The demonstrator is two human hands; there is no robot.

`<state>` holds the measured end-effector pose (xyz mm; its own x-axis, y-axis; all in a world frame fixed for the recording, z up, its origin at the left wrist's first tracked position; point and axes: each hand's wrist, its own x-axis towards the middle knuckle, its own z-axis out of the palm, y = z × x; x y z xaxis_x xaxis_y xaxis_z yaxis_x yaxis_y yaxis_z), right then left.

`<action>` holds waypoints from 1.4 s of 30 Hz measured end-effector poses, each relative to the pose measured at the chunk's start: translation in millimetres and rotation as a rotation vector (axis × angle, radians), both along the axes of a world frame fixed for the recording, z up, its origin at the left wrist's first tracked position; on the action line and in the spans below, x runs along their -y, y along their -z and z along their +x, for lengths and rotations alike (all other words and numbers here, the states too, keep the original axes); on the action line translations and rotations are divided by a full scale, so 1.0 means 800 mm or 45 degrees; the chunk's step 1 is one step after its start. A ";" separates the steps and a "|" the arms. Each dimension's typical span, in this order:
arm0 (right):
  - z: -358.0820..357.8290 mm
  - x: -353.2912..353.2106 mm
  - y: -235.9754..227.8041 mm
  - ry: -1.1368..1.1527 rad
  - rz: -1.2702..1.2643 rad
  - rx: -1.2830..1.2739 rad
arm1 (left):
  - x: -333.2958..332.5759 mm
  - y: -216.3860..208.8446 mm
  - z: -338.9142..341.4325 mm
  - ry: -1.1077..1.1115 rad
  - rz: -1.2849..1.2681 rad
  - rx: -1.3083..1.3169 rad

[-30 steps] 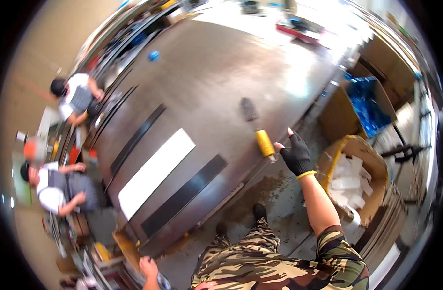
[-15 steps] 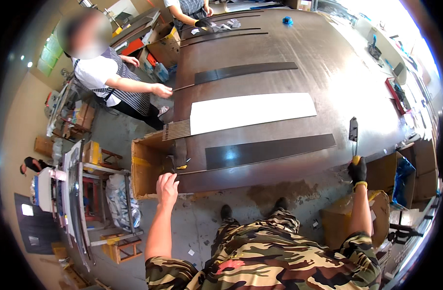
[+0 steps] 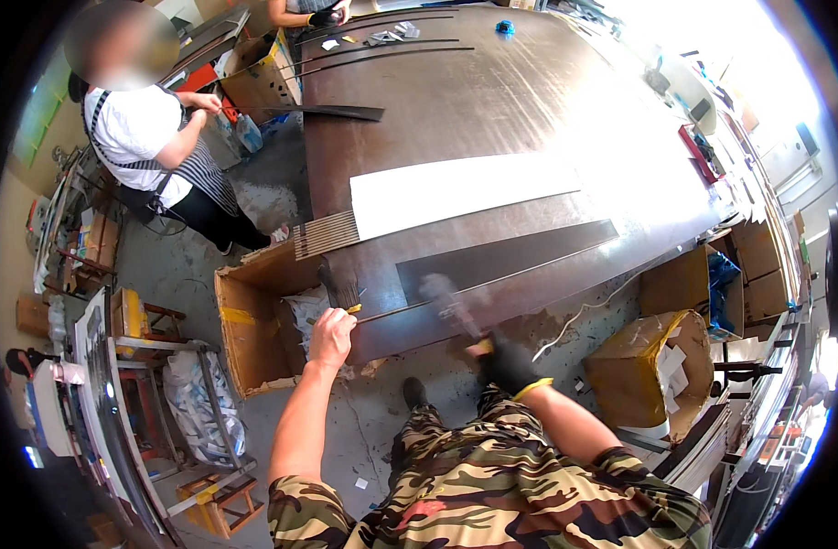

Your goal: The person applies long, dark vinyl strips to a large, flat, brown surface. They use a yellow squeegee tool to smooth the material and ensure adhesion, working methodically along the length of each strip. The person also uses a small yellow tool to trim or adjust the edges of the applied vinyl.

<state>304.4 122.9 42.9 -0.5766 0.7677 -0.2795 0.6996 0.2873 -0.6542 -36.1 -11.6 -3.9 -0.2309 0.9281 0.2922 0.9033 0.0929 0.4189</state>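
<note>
In front of me, a long dark tapered panel [image 3: 501, 261] lies at the table's near edge, with a thin rod [image 3: 378, 316] running along its near side and past its left end. The bare fingers of my left hand [image 3: 330, 339] are closed on the rod's left end. My right hand [image 3: 515, 368], in a black glove with a yellow cuff, grips a hand tool [image 3: 451, 302] with a flat head and thin shank. The tool is smeared by motion over the panel's near edge; whether it touches is unclear. A dark-bristled brush [image 3: 339, 285] lies left of the panel.
Beyond the panel, a white sheet [image 3: 465, 190] covers several thin strips [image 3: 326, 233] on the brown table [image 3: 520, 110]. An open cardboard box [image 3: 254, 339] stands at the left corner. A co-worker in a striped apron [image 3: 145, 137] holds another dark panel [image 3: 344, 113] at the far left.
My right hand has swung the tool leftward from the right side to the panel. The co-worker has drawn the far dark panel left, partly off the table. My view has shifted.
</note>
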 end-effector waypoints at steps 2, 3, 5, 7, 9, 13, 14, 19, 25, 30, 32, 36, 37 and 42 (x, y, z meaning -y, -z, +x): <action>-0.051 0.025 -0.016 -0.230 -0.002 0.114 | -0.003 -0.004 0.000 0.010 -0.010 -0.030; -0.065 0.029 -0.016 -0.340 -0.008 0.123 | -0.003 -0.003 -0.001 0.015 -0.003 -0.045; -0.065 0.017 -0.019 -0.361 -0.012 0.089 | -0.005 -0.005 -0.002 0.021 -0.008 -0.051; -0.031 -0.018 -0.020 -0.294 -0.042 0.133 | -0.005 -0.011 0.000 0.010 -0.031 -0.015; 0.040 -0.072 -0.013 -0.141 -0.079 0.090 | -0.007 -0.012 0.001 -0.023 -0.050 -0.035; 0.202 -0.203 0.005 0.191 0.097 0.037 | -0.001 -0.018 0.006 -0.076 -0.126 -0.021; 0.242 -0.238 0.021 0.310 0.211 0.066 | -0.002 -0.017 0.007 -0.079 -0.132 -0.023; 0.377 -0.387 0.016 0.800 -0.120 0.025 | -0.010 -0.026 0.011 -0.070 -0.188 -0.051; 0.334 -0.332 0.001 0.857 -0.220 -0.117 | -0.010 -0.016 -0.003 -0.028 -0.173 0.053; 0.094 -0.122 0.003 0.078 -0.367 -0.279 | -0.017 -0.010 -0.017 -0.003 -0.195 0.171; 0.000 -0.055 -0.002 -0.344 -0.045 0.098 | -0.027 -0.011 -0.019 -0.025 -0.255 0.244; -0.062 -0.027 -0.025 -0.484 -0.086 0.013 | -0.021 -0.022 -0.022 -0.070 -0.381 0.301; -0.048 -0.040 -0.028 -0.450 -0.109 0.059 | -0.021 -0.020 -0.022 -0.069 -0.379 0.301; 0.182 -0.189 0.021 0.180 -0.004 -0.039 | -0.013 -0.013 -0.024 -0.071 -0.371 0.303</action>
<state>449.8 274.1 26.1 -0.4708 0.8411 -0.2663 0.7128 0.1848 -0.6766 -55.2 -0.9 6.3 -0.3127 0.9485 -0.0504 0.7742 0.2852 0.5651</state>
